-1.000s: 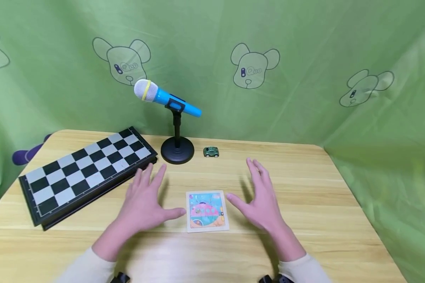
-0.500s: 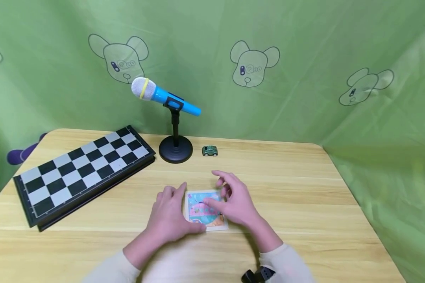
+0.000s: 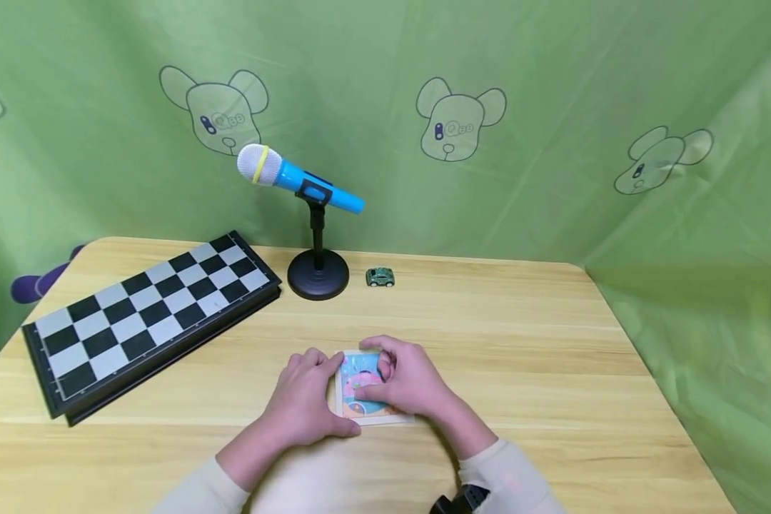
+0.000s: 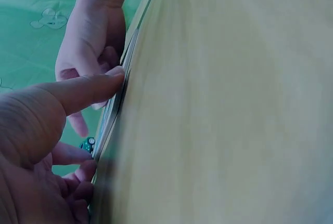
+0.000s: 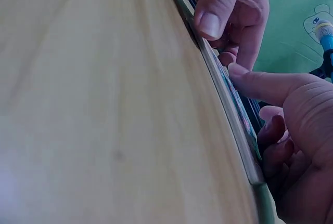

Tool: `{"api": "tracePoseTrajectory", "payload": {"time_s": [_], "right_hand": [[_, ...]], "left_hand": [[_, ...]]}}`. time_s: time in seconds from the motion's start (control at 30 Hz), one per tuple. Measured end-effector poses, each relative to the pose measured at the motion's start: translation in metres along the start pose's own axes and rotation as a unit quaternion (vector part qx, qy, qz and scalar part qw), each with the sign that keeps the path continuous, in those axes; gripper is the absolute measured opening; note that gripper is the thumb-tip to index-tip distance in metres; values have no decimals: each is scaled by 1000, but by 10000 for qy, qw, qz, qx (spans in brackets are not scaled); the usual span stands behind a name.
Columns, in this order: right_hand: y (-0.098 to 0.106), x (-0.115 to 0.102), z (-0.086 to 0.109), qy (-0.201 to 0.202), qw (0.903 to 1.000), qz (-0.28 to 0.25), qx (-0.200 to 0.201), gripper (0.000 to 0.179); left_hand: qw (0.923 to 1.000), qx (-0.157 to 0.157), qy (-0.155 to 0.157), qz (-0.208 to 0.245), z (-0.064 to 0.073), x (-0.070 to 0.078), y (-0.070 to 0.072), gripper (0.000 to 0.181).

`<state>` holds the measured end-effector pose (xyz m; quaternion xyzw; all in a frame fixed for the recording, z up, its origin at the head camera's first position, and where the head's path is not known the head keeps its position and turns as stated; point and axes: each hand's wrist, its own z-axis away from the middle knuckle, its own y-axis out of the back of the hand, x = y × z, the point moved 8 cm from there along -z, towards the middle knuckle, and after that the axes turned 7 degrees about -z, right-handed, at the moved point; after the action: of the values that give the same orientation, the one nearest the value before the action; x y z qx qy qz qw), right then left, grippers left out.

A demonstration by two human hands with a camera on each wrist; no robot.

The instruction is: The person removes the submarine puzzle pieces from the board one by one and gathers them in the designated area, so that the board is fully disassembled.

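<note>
A small square picture puzzle [image 3: 360,365] with a white frame lies on the wooden table, its picture blue and pink. My left hand [image 3: 300,401] holds it from the left, thumb along the near edge and forefinger at the far left corner. From the right, my right hand [image 3: 414,378] reaches over the face and covers much of the right side. Its thumb [image 5: 250,80] touches the picture, while the forefinger extends to the far edge and the other fingers are bent in. In the left wrist view the left thumb [image 4: 93,89] meets the puzzle's thin side.
A folded black-and-white chessboard [image 3: 150,318] lies angled at the left. Behind the puzzle stand a blue toy microphone [image 3: 298,178] on a round black base [image 3: 318,275] and a small green toy car [image 3: 380,277]. A green curtain [image 3: 347,64] hangs behind the wooden table [image 3: 520,343].
Both hands, spread apart above the table at first, came inward to the puzzle. The left hand took hold of its left side; the right hand moved over its face and came lower.
</note>
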<state>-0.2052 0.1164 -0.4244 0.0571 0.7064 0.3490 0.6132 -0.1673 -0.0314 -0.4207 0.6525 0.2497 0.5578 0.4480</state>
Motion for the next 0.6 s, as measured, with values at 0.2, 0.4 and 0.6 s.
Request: {"api": "tracePoseTrajectory", "payload": {"time_s": [0.2, 0.4, 0.6], "right_hand": [[-1, -2, 2, -42, 10000, 28, 18, 63], [-3, -6, -4, -43, 10000, -57, -68, 62], [-12, -6, -12, 11, 9990, 84, -443, 57]], "left_hand": [[9998, -76, -162, 75, -1, -4, 1, 106], [9996, 34, -247, 123, -4, -7, 2, 101], [9992, 122, -265, 259, -4, -9, 3, 102]]}}
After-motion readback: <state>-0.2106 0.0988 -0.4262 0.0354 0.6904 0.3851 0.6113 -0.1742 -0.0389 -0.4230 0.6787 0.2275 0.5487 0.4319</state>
